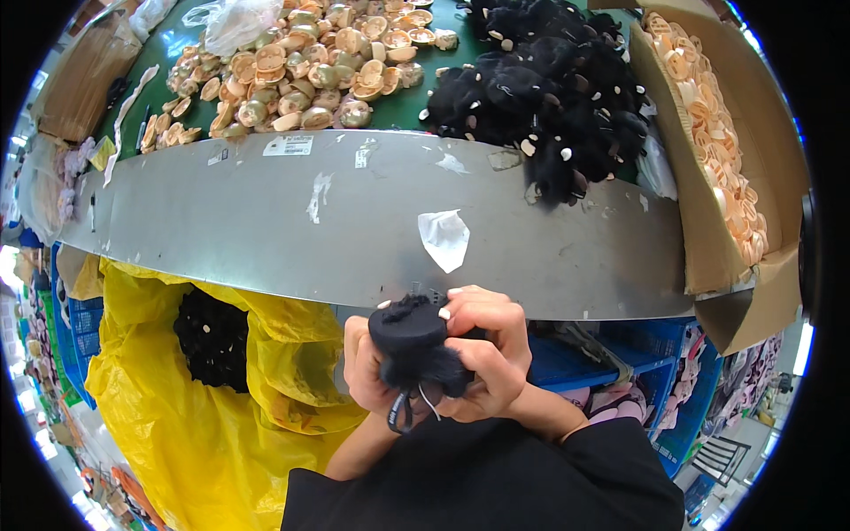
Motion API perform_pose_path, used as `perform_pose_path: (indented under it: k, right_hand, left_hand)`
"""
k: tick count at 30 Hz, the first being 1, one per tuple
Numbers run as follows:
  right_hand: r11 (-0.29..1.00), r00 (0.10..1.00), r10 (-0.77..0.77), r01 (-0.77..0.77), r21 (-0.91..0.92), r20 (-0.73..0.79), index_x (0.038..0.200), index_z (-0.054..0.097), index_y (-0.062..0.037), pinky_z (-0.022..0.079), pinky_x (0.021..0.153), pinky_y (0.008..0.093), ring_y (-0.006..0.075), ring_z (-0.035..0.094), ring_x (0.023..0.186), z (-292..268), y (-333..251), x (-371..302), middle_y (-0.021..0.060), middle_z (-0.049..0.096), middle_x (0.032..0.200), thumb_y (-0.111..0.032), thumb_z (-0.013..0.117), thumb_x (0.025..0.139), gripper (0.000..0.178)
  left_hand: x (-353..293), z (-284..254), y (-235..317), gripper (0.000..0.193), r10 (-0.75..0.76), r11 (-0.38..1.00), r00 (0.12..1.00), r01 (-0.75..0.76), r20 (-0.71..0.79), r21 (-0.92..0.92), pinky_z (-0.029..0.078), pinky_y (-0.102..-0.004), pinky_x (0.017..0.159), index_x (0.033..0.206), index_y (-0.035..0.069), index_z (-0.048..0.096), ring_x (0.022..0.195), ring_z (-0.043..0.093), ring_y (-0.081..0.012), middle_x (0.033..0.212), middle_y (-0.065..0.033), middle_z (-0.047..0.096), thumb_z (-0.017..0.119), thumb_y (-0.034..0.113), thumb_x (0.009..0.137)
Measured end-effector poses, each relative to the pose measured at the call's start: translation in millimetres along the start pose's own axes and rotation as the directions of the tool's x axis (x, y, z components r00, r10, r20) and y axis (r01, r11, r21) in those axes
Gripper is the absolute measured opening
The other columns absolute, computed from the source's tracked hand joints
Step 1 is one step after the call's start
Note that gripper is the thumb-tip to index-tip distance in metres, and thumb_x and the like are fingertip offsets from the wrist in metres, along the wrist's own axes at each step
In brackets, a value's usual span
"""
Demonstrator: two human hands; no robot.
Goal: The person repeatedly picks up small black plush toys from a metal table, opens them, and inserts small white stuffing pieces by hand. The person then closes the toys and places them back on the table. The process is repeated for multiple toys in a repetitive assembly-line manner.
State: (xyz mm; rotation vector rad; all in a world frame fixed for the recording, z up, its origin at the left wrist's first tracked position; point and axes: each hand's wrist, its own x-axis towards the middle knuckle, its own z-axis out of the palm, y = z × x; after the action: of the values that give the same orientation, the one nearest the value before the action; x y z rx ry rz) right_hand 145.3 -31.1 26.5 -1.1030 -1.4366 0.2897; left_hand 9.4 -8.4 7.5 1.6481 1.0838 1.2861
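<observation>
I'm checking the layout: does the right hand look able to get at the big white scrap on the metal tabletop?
Probably yes: nothing stands between the right hand and the white scrap, though that hand is busy holding the black plush piece.

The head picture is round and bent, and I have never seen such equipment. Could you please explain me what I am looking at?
There is no machine here: a person works with bare hands. A wide fisheye camera on the head looks down, so straight edges curve. The picture's left is the person's left.

The left hand and right hand together hold a black fuzzy piece with a dark loop hanging below it, just off the near edge of the grey metal worktop.

On the worktop is a white scrap. Beyond, on a green surface, are peach-coloured shells and a black fluffy pile. A cardboard box stands at right, a yellow bag at lower left.
</observation>
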Motion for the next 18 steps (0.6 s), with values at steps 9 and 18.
perform_pose_path:
  k: [9,18]
  right_hand:
    - [0.946,0.983,-0.175,0.182,-0.269,0.051,0.097,0.069,-0.0045,0.057,0.086,0.048,0.0334,0.069,0.096,-26.5,24.2,-1.6,0.0155,0.062,0.107,-0.013,0.071,0.083,0.017]
    - [0.829,0.982,-0.122,0.182,-0.529,0.147,0.117,0.07,-0.0055,0.046,0.103,0.0484,0.035,0.06,0.117,-102.9,34.4,15.6,0.0134,0.064,0.12,-0.018,0.071,0.082,0.037]
  left_hand:
    - [26.5,8.2,8.1,0.066,-0.064,0.639,0.903,0.364,0.424,-0.678,0.032,-0.0446,0.115,0.127,0.001,0.049,0.138,0.043,-0.0329,0.147,-0.0285,0.044,0.079,0.028,0.075]
    - [25.6,34.5,5.3,0.049,-0.289,0.831,0.921,0.376,0.261,-0.409,0.042,-0.0335,0.106,0.13,0.0,0.048,0.115,0.06,-0.0226,0.121,-0.0183,0.064,0.066,-0.001,0.084]
